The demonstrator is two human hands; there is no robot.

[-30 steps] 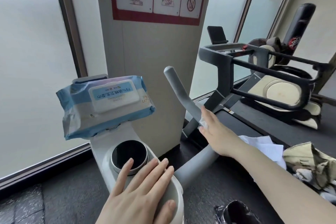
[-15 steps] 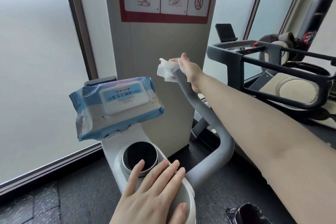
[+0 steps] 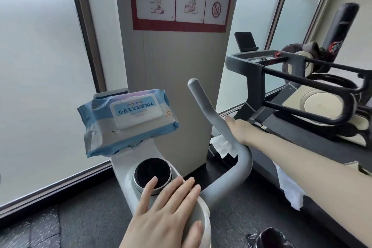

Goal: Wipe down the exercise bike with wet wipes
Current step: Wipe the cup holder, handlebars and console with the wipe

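Note:
The white exercise bike console (image 3: 124,169) with a round black dial (image 3: 152,174) sits low in the middle. My left hand (image 3: 169,213) rests flat on the console just below the dial, fingers straight. A grey handlebar (image 3: 211,115) curves up to the right. My right hand (image 3: 239,130) wraps round the bar's lower stretch, holding a white wet wipe (image 3: 222,145) against it; the wipe hangs out below the hand. A blue pack of wet wipes (image 3: 128,121) lies on the console's top shelf.
A grey pillar (image 3: 181,66) with a red-framed rules sign stands right behind the bike. Frosted windows (image 3: 40,66) fill the left. A dark treadmill frame (image 3: 291,78) is at right, white cloth (image 3: 289,189) draped near my forearm. A black bag (image 3: 269,237) sits bottom right.
My right hand slid with the wipe from the handlebar's upper tip down to its lower bend. My left hand stayed on the console.

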